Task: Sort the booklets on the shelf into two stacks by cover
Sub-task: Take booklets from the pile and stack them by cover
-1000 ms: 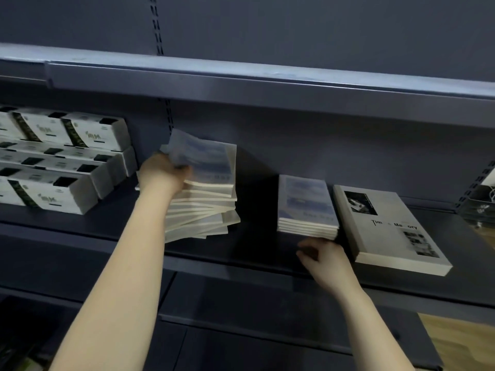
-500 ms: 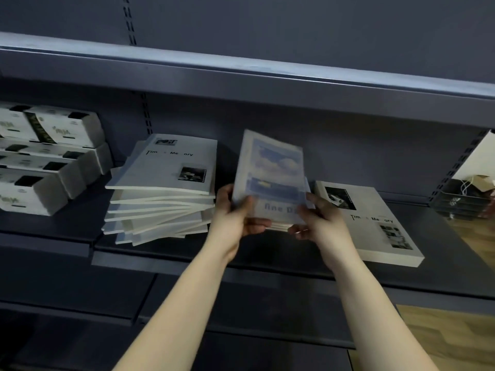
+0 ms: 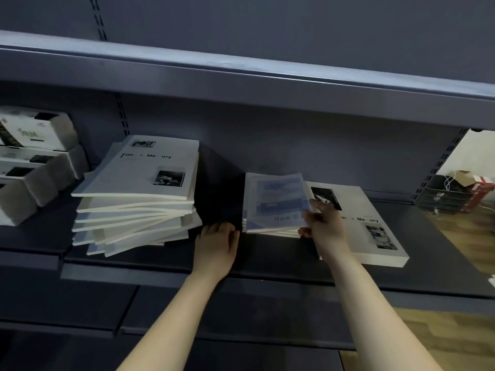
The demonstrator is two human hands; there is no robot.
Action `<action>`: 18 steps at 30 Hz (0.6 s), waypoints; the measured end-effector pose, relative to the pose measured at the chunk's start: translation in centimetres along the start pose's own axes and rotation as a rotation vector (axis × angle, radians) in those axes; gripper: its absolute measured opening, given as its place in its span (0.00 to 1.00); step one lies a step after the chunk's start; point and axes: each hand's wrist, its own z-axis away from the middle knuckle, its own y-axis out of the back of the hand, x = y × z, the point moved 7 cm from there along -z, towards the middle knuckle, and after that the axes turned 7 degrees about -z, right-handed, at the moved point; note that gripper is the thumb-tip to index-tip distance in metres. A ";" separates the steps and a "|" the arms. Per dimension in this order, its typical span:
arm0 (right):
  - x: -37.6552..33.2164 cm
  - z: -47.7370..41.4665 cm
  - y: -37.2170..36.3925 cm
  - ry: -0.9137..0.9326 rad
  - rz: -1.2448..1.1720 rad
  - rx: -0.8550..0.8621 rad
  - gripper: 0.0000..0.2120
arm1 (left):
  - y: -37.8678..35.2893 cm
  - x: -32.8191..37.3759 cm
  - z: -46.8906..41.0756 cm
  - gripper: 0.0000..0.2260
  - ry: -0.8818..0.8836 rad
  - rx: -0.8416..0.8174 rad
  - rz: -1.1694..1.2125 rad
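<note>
Blue booklet: one, pinched by right hand.

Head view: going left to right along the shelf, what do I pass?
White boxes → mixed booklet pile → left hand → blue-cover stack → grey-cover stack → wire tray.

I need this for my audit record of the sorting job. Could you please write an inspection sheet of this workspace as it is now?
Surface: dark shelf, carries all booklets.
Job's things: mixed pile at left, fanned, grey cover on top; blue stack in the middle; grey stack to its right.
Clutter: white boxes stacked at far left.
Grippers: left hand relaxed, by the blue stack's left corner; right hand pinches the top blue booklet.
Cables: white cable at far right, beyond the shelf.
Surroundings: wire tray, wood floor.
</note>
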 end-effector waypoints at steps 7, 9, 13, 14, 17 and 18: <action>0.2 -0.5 -0.6 0.217 0.670 -0.019 0.11 | -0.3 0.3 0.2 0.11 -0.059 0.119 -0.125; 0.7 -0.2 -1.2 0.248 0.835 -0.067 0.18 | -0.2 0.2 0.3 0.09 -0.054 0.144 -0.106; 1.5 0.1 -1.5 0.279 0.768 -0.059 0.22 | -0.2 0.3 0.3 0.09 -0.050 0.167 -0.097; 1.4 0.1 -1.6 0.291 0.751 -0.050 0.21 | -0.3 0.2 0.4 0.09 -0.050 0.167 -0.093; 1.2 -0.1 -1.6 0.320 0.738 -0.005 0.20 | -0.3 0.2 0.4 0.09 -0.048 0.162 -0.094; 1.3 -0.3 -1.7 0.323 0.736 0.007 0.21 | -0.3 0.2 0.4 0.09 -0.049 0.163 -0.094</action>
